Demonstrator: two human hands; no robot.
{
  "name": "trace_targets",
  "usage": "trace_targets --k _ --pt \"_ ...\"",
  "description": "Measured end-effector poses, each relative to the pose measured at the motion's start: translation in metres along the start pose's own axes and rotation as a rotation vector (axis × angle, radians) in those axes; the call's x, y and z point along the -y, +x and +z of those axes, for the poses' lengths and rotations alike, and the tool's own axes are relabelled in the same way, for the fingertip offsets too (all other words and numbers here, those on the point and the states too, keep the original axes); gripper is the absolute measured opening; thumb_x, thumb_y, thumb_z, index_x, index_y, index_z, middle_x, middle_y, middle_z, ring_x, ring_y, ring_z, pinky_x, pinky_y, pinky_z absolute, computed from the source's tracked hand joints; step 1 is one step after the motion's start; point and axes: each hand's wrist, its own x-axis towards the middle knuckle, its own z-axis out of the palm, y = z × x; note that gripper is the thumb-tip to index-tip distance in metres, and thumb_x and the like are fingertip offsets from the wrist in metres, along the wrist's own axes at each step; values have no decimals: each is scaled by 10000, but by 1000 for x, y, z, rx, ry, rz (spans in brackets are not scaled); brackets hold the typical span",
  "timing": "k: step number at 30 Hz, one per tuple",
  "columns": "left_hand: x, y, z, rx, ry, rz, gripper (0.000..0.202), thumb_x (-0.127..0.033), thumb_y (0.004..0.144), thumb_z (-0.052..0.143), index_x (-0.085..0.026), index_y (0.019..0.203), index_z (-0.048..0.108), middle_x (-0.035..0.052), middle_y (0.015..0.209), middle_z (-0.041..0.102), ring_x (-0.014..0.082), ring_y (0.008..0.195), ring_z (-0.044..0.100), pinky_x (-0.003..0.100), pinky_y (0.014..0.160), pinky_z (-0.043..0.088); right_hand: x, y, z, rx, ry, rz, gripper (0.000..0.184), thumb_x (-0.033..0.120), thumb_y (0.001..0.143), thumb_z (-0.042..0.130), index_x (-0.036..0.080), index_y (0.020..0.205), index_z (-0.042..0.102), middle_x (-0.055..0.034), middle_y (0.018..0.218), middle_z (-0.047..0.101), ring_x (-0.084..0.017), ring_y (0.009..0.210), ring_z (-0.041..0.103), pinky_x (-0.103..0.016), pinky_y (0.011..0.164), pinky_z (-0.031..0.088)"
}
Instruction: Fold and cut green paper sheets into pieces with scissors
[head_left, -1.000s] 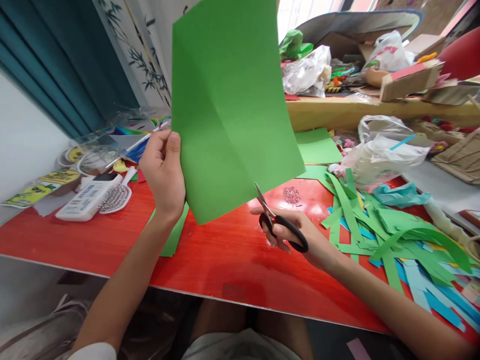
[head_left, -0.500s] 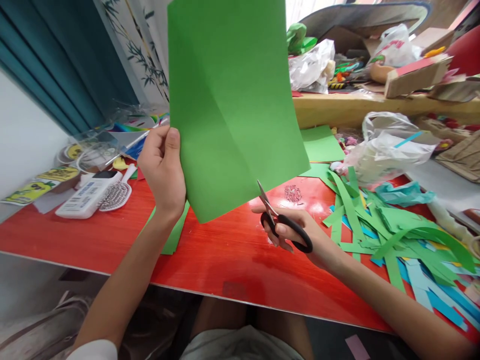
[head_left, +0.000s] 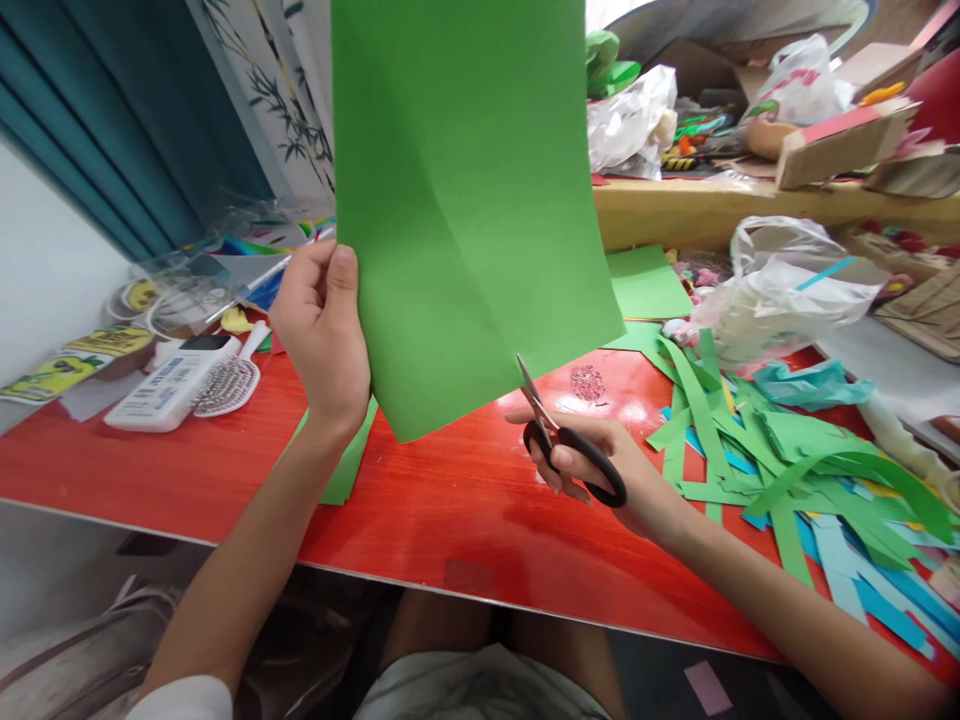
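A large sheet of green paper hangs upright before me, its top cut off by the view's edge. My left hand is closed on its left edge, thumb in front and fingers behind. At the lower edge, my right hand holds scissors with black handles. Their blades point up and to the left, one blade lying across the front of the sheet near its bottom edge. Behind my left wrist, more green paper lies on the red table.
Green and blue paper strips pile up at the right. Behind them are a clear plastic bag and green sheets. A hairbrush and a white box-like object lie at the left. A cluttered wooden ledge runs along the back.
The green sheet sits slightly higher in view, and my left hand has shifted slightly up and left. The scissors stay at nearly the same place by its bottom edge.
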Motion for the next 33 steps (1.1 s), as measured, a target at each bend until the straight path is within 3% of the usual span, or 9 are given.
trace_targets --k 19,33 --pt "0 1 -3 23 55 36 258 -374 878 487 -141 825 585 -37 695 415 57 669 418 203 666 351 -6 -1 1 -61 -27 58 343 345 820 608 229 1142 608 40 605 418 -72 506 398 -230 450 258" --pt "1 1 -2 23 33 26 250 -378 868 511 -152 808 598 -33 683 420 71 666 406 217 653 330 -4 0 4 -96 -64 81 309 363 774 659 195 1031 627 59 543 417 -63 464 384 -225 446 294"
